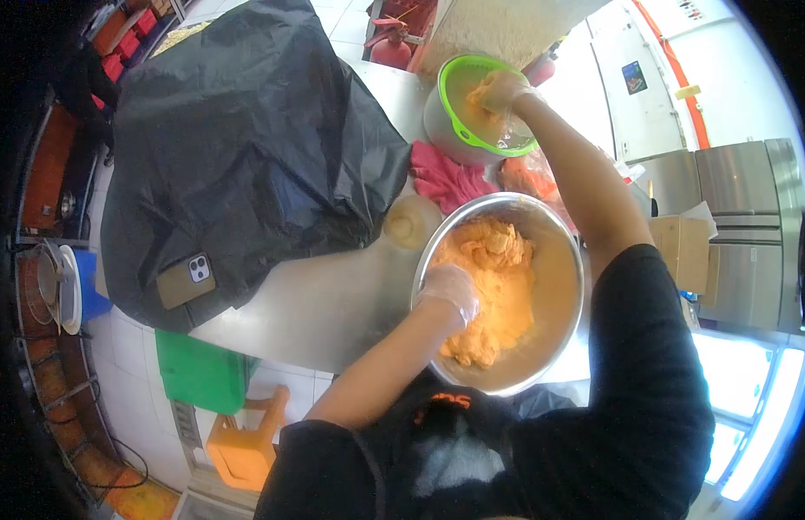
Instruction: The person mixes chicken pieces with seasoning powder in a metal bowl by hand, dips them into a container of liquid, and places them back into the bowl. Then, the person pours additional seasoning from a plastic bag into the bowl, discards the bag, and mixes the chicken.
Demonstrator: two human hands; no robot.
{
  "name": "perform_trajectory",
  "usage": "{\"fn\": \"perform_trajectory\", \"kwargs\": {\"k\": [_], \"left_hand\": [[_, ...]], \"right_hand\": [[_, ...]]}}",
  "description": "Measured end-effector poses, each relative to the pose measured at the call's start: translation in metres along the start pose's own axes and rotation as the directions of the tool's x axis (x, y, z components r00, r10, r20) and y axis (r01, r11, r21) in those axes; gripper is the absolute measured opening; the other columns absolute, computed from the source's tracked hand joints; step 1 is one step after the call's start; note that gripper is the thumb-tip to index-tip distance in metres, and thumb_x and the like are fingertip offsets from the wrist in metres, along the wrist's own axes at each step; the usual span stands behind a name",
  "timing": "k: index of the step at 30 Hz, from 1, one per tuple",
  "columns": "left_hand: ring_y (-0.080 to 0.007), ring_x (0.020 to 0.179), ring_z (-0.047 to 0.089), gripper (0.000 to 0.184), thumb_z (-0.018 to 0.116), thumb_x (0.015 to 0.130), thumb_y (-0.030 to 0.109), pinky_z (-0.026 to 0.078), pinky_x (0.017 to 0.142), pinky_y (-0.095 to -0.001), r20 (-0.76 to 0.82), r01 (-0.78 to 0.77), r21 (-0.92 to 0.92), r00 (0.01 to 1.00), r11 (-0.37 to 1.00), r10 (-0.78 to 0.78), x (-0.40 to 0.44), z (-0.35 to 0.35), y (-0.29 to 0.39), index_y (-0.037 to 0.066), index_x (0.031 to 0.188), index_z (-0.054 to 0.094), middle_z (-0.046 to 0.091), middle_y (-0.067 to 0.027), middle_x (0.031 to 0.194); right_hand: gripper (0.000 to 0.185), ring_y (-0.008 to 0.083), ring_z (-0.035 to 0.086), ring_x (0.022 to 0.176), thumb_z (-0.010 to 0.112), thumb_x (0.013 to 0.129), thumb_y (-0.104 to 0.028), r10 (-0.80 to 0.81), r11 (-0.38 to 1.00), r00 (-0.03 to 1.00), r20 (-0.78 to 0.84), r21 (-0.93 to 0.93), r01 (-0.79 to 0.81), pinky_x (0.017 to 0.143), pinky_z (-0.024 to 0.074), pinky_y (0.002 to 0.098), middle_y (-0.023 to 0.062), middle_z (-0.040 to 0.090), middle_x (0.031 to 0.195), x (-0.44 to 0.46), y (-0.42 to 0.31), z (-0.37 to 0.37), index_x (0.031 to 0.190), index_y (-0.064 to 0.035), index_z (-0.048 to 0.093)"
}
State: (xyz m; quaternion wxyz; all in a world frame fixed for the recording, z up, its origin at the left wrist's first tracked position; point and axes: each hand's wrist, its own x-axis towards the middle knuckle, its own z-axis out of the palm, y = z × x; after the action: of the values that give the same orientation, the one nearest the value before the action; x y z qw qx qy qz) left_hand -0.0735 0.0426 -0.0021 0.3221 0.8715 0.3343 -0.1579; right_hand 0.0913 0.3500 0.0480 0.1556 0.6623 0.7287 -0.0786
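A large steel bowl stands on the table in front of me, holding a thick orange mass that looks like marinated, batter-coated pieces. My left hand, in a clear plastic glove, rests at the bowl's left inner side against this mass; its fingertips are hidden. Farther off, a white tub with a bright green rim contains a cloudy liquid. Into it reaches my right hand, also gloved, with orange smears about the fingers. Whether those fingers hold anything is not clear.
A pink cloth and a plastic bag lie between the two vessels. Black sheeting covers a bulky thing at left, with a phone on it. A small round container stands beside the bowl. An orange stool is below.
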Motion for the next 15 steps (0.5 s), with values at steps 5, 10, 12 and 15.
{"fn": "perform_trajectory", "kwargs": {"k": [5,10,12,15], "left_hand": [[-0.0293,0.101,0.069,0.032,0.061,0.088,0.033,0.055,0.086,-0.041,-0.007,0.02,-0.001,1.0,1.0,-0.02,0.0,-0.002,0.003,0.007,0.1,0.076,0.072,-0.0154,0.103],[-0.0306,0.102,0.069,0.031,0.06,0.088,0.031,0.055,0.087,-0.0416,0.003,-0.013,0.021,1.0,1.0,0.013,-0.004,-0.004,0.002,0.006,0.099,0.076,0.071,-0.0165,0.105],[-0.0312,0.101,0.069,0.031,0.06,0.086,0.03,0.055,0.087,-0.0421,-0.001,0.004,-0.023,1.0,1.0,-0.004,-0.001,-0.004,0.002,0.006,0.098,0.076,0.071,-0.0173,0.105],[-0.0316,0.099,0.069,0.032,0.062,0.085,0.031,0.055,0.087,-0.0421,-0.015,0.063,-0.096,0.998,0.993,-0.064,0.0,-0.005,0.003,0.005,0.096,0.076,0.072,-0.018,0.103]], "right_hand": [[0.047,0.0336,0.069,0.101,0.065,0.081,-0.044,0.028,0.996,0.98,-0.197,0.09,-0.01,0.087,0.0539,0.0405,0.0202,0.071,0.107,-0.008,0.007,-0.002,0.107,-0.0069,0.073],[0.043,0.03,0.071,0.091,0.068,0.08,-0.037,0.147,0.916,0.98,-0.131,0.392,-0.085,0.08,0.0551,0.0381,0.0195,0.072,0.1,-0.02,0.022,-0.04,0.109,-0.0058,0.071],[0.04,0.0275,0.07,0.084,0.07,0.079,-0.036,0.152,0.905,0.966,-0.208,0.423,-0.051,0.077,0.0551,0.037,0.0177,0.072,0.093,-0.03,0.022,-0.055,0.105,-0.0053,0.071],[0.038,0.026,0.069,0.08,0.071,0.079,-0.035,0.155,0.894,0.938,-0.309,0.449,0.0,0.073,0.0549,0.0371,0.0164,0.072,0.088,-0.036,0.029,-0.077,0.101,-0.0046,0.071]]}}
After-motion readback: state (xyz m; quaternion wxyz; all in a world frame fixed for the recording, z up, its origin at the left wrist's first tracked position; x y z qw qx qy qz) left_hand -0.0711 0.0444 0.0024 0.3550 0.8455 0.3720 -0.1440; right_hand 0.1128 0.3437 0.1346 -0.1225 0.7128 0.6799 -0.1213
